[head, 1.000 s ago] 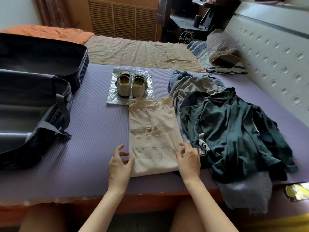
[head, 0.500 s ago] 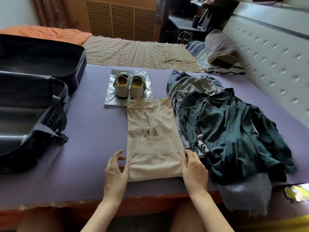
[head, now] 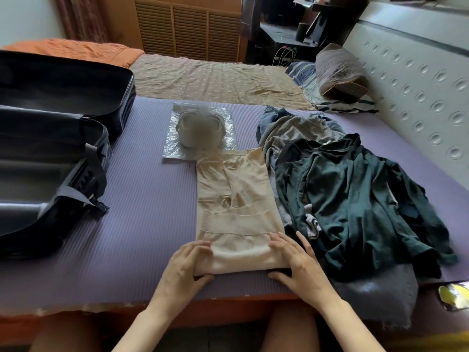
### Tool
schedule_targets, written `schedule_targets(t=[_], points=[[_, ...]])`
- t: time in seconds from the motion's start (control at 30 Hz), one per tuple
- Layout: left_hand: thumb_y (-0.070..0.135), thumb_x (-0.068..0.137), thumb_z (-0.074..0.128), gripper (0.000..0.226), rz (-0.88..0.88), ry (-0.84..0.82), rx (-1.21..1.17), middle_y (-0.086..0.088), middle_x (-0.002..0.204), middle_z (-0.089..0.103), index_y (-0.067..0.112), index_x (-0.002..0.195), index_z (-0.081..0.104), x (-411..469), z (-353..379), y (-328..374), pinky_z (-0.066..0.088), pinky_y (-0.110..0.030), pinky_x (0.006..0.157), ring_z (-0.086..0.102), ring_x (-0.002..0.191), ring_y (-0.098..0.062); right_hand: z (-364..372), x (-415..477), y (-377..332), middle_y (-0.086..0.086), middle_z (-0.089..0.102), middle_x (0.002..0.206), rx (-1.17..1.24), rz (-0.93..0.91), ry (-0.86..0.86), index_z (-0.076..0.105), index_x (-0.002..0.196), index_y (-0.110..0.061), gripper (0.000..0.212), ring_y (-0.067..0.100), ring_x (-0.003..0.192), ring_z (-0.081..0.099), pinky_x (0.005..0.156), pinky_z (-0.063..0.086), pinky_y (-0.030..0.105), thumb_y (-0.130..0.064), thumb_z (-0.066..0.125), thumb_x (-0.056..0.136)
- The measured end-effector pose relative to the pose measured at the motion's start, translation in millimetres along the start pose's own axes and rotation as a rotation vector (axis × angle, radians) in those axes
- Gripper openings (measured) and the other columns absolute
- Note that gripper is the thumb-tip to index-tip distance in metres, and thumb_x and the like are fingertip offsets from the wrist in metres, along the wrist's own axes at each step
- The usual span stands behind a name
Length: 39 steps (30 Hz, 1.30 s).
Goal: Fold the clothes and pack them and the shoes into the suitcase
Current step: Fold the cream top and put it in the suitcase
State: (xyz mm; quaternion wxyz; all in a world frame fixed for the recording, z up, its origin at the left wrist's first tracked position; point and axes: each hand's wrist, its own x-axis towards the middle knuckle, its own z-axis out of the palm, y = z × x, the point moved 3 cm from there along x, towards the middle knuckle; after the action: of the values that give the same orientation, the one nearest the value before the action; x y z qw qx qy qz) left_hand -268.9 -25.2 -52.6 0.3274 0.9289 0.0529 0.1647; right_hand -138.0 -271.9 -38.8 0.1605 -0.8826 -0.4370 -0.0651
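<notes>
I observe the left hand (head: 186,268) and right hand (head: 298,265) each gripping the folded near hem of the beige knit garment (head: 236,199); the open black fabric suitcase (head: 63,138) lies left of it.

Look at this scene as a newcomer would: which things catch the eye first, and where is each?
The beige garment lies flat in the middle of the purple mat, its near hem held by the left hand and right hand. To its right sprawls a heap of dark clothes; at the far left a black suitcase lies open.
</notes>
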Motion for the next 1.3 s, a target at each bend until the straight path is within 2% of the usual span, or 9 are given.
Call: schedule_targets(t=[0.13, 0.23, 0.33, 0.6, 0.77, 0.9, 1.0, 1.1, 1.3], points=[[0.041, 0.072, 0.07, 0.037, 0.092, -0.041, 0.071, 0.026, 0.127, 0.048, 0.037, 0.105, 0.055, 1.9, -2.7, -4.6, 0.038, -0.031, 0.105, 0.042, 0.123, 0.002, -1.7, 6.3, 2.0, -0.008, 0.055, 0.135, -0.01, -0.038, 0.066, 0.059, 0.115, -0.021, 0.049, 0.006, 0.129, 0.046, 0.115, 0.02, 0.036, -0.021, 0.08, 0.07], [0.05, 0.089, 0.049, 0.022, 0.177, 0.014, 0.141, 0.02, 0.122, 0.055, 0.034, 0.1, 0.06, 4.0, -4.5, -1.9, 0.035, -0.027, 0.105, 0.049, 0.118, -0.002, -5.3, 10.2, 1.8, -0.007, 0.061, 0.129, -0.032, -0.088, 0.141, 0.065, 0.103, -0.023, 0.02, 0.009, 0.124, 0.053, 0.113, 0.026, 0.037, -0.029, 0.057, 0.086], [0.049, 0.098, 0.03, 0.041, 0.229, 0.105, 0.162, 0.014, 0.114, 0.065, 0.027, 0.098, 0.065, 6.0, -12.4, 0.3, 0.032, -0.027, 0.108, 0.056, 0.116, -0.005, -9.8, 9.2, -3.4, -0.005, 0.062, 0.127, -0.03, -0.106, 0.172, 0.067, 0.101, -0.021, 0.022, 0.012, 0.126, 0.052, 0.112, 0.029, 0.038, -0.03, 0.05, 0.091], [0.05, 0.097, 0.031, 0.051, 0.195, 0.185, 0.06, 0.01, 0.104, 0.068, 0.016, 0.098, 0.069, -17.0, -67.3, -7.3, 0.021, -0.003, 0.105, 0.045, 0.113, 0.003, -12.7, 4.3, -58.2, -0.008, 0.069, 0.109, 0.182, -0.139, 0.207, 0.066, 0.102, -0.016, 0.017, 0.004, 0.112, 0.06, 0.109, 0.036, 0.038, -0.025, 0.055, 0.092], [0.051, 0.096, 0.034, 0.045, 0.206, 0.17, 0.051, 0.02, 0.107, 0.066, 0.022, 0.103, 0.068, -39.3, -84.1, -22.7, 0.029, -0.008, 0.105, 0.046, 0.115, 0.005, -6.0, -12.0, -78.9, -0.01, 0.071, 0.094, 0.284, -0.156, 0.177, 0.059, 0.113, -0.019, 0.02, 0.003, 0.079, 0.066, 0.112, 0.034, 0.031, -0.021, 0.054, 0.093], [0.053, 0.095, 0.035, 0.038, 0.188, 0.115, 0.009, 0.024, 0.104, 0.065, 0.03, 0.106, 0.064, -35.7, -84.0, -21.7, 0.036, -0.005, 0.098, 0.051, 0.113, 0.001, -19.4, -12.2, -83.1, -0.007, 0.071, 0.092, 0.283, -0.131, 0.203, 0.058, 0.112, -0.022, 0.026, 0.01, 0.087, 0.062, 0.107, 0.036, 0.02, -0.035, 0.037, 0.102], [0.056, 0.095, 0.036, 0.036, 0.157, 0.13, -0.052, 0.022, 0.1, 0.065, 0.033, 0.106, 0.062, -16.8, -86.7, -15.2, 0.044, -0.007, 0.086, 0.058, 0.102, 0.003, -34.4, -0.5, -80.2, -0.01, 0.067, 0.096, 0.374, -0.007, 0.127, 0.056, 0.111, -0.028, 0.03, 0.003, 0.094, 0.06, 0.09, 0.044, 0.013, -0.046, 0.035, 0.1], [0.056, 0.095, 0.034, 0.038, 0.162, 0.146, -0.029, 0.021, 0.088, 0.064, 0.03, 0.104, 0.06, 12.3, -91.2, -5.9, 0.042, -0.004, 0.068, 0.061, 0.08, 0.004, -46.2, 20.7, -70.8, -0.011, 0.062, 0.08, 0.409, 0.084, 0.071, 0.056, 0.104, -0.029, 0.033, 0.003, 0.076, 0.059, 0.069, 0.047, 0.027, -0.055, 0.037, 0.095], [0.052, 0.094, 0.042, 0.023, -0.057, 0.005, -0.09, 0.006, 0.07, 0.063, 0.036, 0.1, 0.057, 104.2, -97.7, -15.7, 0.049, -0.03, 0.056, 0.061, 0.061, -0.006, -59.0, 101.8, -33.4, -0.004, 0.054, 0.076, 0.748, 0.304, -0.211, 0.062, 0.098, -0.011, 0.031, 0.007, 0.066, 0.049, 0.06, 0.039, 0.022, -0.039, 0.051, 0.089]])
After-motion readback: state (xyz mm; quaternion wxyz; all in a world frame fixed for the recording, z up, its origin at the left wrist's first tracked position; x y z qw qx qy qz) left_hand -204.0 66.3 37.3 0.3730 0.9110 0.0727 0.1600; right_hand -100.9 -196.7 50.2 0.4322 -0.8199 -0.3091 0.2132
